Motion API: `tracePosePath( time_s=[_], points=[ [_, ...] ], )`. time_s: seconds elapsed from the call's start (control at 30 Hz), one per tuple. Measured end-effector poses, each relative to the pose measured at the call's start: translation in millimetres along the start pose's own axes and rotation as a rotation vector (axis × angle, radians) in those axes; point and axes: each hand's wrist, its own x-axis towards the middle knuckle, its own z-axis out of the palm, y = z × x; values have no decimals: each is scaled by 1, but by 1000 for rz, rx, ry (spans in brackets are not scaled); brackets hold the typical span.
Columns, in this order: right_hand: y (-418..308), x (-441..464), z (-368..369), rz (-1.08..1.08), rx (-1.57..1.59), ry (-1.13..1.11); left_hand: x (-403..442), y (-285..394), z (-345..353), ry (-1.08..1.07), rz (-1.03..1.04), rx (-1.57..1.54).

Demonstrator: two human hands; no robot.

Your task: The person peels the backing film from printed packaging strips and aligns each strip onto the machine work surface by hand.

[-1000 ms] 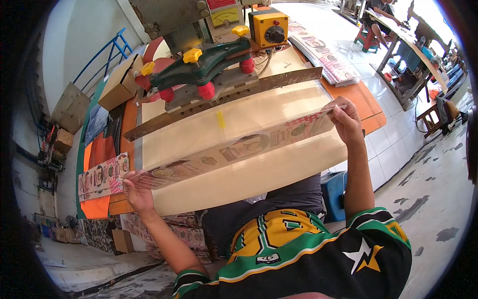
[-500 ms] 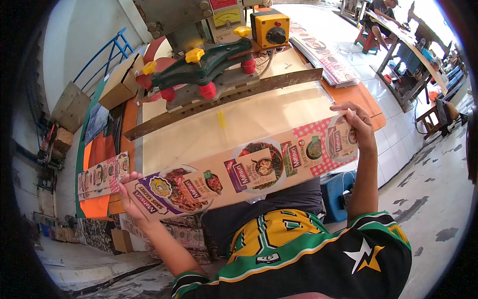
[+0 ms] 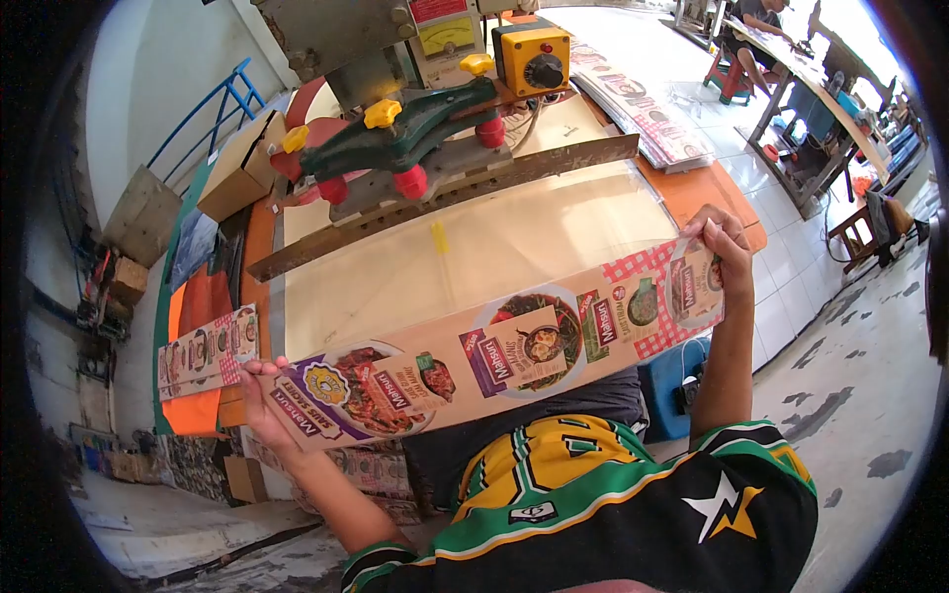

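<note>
Two hands hold one long printed strip (image 3: 450,341) by its ends, in front of the person's body. The left hand (image 3: 269,407) pinches the left end, fingers closed on the margin. The right hand (image 3: 724,252) grips the upper right corner, thumb on the near side. Both grips are narrow, with only the strip held.

Change noted: one second ago the strip is tipped almost edge-on above the cream board (image 3: 376,267); now its broad printed face is turned up, and it sits nearer the lap. The pictures and lettering are thus open to view along the full length, and the strip covers the board's near edge. Since half a second ago it shifts only slightly.

Edges: the strip slants, right end farther from the body than the left. A broad band of board, with yellow tape (image 3: 439,237), shows between its far edge and the metal bar (image 3: 583,160) under the green press arm (image 3: 420,130). Its near edge hangs over the dark trousers (image 3: 430,460). Room is tightest at left, where the fingers come near a small printed stack (image 3: 208,351). Contact between strip and board cannot be told.
</note>
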Motion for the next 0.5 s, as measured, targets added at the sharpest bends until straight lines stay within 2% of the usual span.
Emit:
tracePosePath(
  time_s=[0.07, 0.2, 0.27, 0.33, 0.4, 0.5],
  points=[
    [2, -2, -3, 21, 13, -9, -1, -2, 6, 60, 4, 69],
    [4, -2, 0, 39, -40, 2, 2, -4, 0, 51, 11, 118],
    [3, 0, 5, 38, -95, 19, 7, -3, -8, 135, 55, 340],
    [-2, 5, 9, 33, -251, -31, 16, 3, -16, 51, 40, 353],
    [-2, 7, -1, 21, -279, -62, 18, 8, -18, -19, 98, 584],
    [5, 12, -14, 9, -321, -142, 21, 20, -33, -132, 131, 656]
  ],
)
